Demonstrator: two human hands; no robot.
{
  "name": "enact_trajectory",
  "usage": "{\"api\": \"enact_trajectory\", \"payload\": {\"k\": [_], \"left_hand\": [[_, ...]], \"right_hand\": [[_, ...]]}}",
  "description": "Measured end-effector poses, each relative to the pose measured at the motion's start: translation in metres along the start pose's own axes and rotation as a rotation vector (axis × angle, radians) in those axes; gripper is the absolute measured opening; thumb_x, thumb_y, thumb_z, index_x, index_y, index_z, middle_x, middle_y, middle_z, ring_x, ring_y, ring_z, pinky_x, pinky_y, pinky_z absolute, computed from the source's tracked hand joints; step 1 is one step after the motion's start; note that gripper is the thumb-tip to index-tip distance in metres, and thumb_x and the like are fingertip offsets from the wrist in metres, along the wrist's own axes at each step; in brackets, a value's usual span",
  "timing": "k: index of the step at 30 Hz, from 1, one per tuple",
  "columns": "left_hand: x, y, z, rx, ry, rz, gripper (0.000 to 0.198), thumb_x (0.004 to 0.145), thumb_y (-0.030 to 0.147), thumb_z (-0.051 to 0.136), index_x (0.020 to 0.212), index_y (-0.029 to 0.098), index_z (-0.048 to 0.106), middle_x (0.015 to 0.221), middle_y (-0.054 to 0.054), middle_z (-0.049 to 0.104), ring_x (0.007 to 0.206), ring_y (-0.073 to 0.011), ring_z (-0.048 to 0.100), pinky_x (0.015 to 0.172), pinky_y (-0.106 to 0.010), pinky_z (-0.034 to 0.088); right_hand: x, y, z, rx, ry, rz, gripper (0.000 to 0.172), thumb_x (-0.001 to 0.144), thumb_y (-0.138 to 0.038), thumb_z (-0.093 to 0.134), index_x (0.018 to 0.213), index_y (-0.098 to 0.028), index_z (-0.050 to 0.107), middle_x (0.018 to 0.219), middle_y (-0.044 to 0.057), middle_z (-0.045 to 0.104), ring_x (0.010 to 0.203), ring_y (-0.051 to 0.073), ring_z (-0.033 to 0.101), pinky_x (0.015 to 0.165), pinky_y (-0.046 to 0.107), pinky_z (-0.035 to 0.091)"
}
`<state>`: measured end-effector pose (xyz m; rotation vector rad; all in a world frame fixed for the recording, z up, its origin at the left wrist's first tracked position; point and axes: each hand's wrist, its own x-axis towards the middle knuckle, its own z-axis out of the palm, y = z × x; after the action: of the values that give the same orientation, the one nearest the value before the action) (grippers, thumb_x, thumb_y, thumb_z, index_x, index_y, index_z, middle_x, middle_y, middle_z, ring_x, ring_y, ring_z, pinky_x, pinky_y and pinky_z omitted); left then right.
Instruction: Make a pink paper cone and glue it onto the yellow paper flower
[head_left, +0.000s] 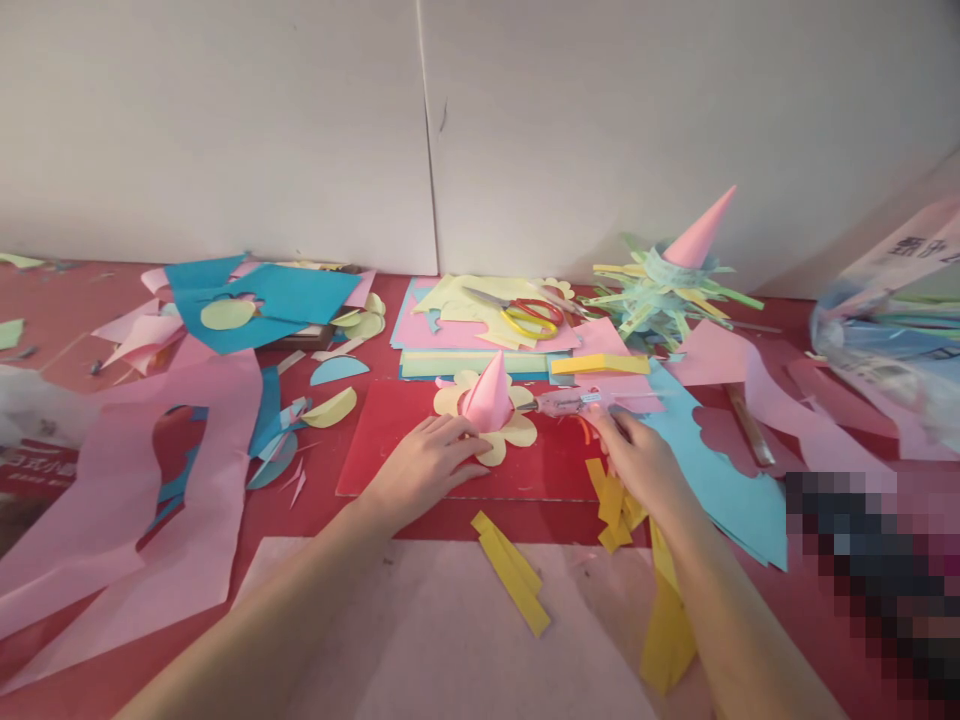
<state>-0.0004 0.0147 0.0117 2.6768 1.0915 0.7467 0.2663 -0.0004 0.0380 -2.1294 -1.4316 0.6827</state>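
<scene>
A pink paper cone (489, 396) stands on a pale yellow flower-shaped paper (519, 430), which lies on a red board (405, 420). My left hand (431, 460) is closed at the cone's lower left side, fingers against its base. In my right hand (634, 450) is a pink glue gun (574, 401), its nozzle pointing left at the cone's lower right edge. Yellow paper strips (615, 505) lie under and beside my right hand. Part of the glue gun's handle is hidden by my fingers.
Behind the board lies a stack of coloured paper (480, 360) with scissors (529, 315) on it. A cone-topped paper piece (675, 280) stands back right. Pink offcuts (202, 480) spread left; blue paper (720, 490) and a plastic bag (885, 320) lie right. A wall (300, 130) rises behind.
</scene>
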Motion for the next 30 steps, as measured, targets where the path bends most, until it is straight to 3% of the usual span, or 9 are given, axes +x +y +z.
{"api": "enact_trajectory", "payload": {"k": [5, 10, 16, 24, 30], "left_hand": [[-0.0003, 0.0008, 0.0022, -0.081, -0.052, -0.045, 0.026, 0.092, 0.034, 0.052, 0.11, 0.021, 0.064, 0.109, -0.006, 0.064, 0.093, -0.0165, 0.062, 0.082, -0.028, 0.052], [0.0013, 0.0009, 0.0029, -0.082, -0.036, -0.034, 0.025, 0.094, 0.032, 0.047, 0.104, 0.021, 0.067, 0.107, -0.005, 0.067, 0.093, -0.0166, 0.064, 0.082, -0.028, 0.053], [0.0032, 0.0013, 0.0035, -0.007, -0.052, -0.019, 0.026, 0.09, 0.036, 0.054, 0.107, 0.02, 0.067, 0.105, -0.006, 0.068, 0.093, -0.0188, 0.064, 0.08, -0.03, 0.053], [0.0017, 0.0018, 0.0036, -0.006, -0.018, 0.019, 0.026, 0.097, 0.029, 0.042, 0.102, 0.019, 0.066, 0.103, -0.005, 0.069, 0.088, -0.0149, 0.065, 0.077, -0.025, 0.052], [0.0037, 0.0046, -0.0012, 0.013, -0.067, -0.004, 0.025, 0.091, 0.035, 0.052, 0.107, 0.02, 0.065, 0.105, -0.005, 0.068, 0.092, -0.0175, 0.065, 0.078, -0.027, 0.053]], "right_hand": [[0.0007, 0.001, 0.0009, 0.0, 0.001, 0.001, 0.052, 0.083, -0.071, 0.034, 0.065, -0.023, 0.045, 0.053, -0.001, 0.05, 0.056, 0.018, 0.049, 0.057, 0.027, 0.033], [0.0011, 0.0031, 0.0017, 0.017, 0.0, -0.007, 0.051, 0.083, -0.07, 0.036, 0.063, -0.023, 0.042, 0.051, -0.001, 0.047, 0.054, 0.017, 0.047, 0.056, 0.027, 0.033], [-0.0001, 0.0005, 0.0014, 0.03, 0.009, -0.008, 0.052, 0.083, -0.07, 0.036, 0.062, -0.023, 0.041, 0.051, -0.001, 0.047, 0.052, 0.017, 0.046, 0.054, 0.027, 0.034], [-0.0006, 0.0001, 0.0008, 0.049, 0.008, 0.018, 0.052, 0.082, -0.071, 0.037, 0.065, -0.023, 0.046, 0.054, 0.0, 0.051, 0.054, 0.017, 0.048, 0.054, 0.027, 0.033], [-0.0013, 0.0003, 0.0012, 0.064, 0.012, 0.014, 0.051, 0.083, -0.07, 0.037, 0.065, -0.023, 0.047, 0.055, 0.0, 0.051, 0.055, 0.017, 0.048, 0.055, 0.027, 0.034]]}}
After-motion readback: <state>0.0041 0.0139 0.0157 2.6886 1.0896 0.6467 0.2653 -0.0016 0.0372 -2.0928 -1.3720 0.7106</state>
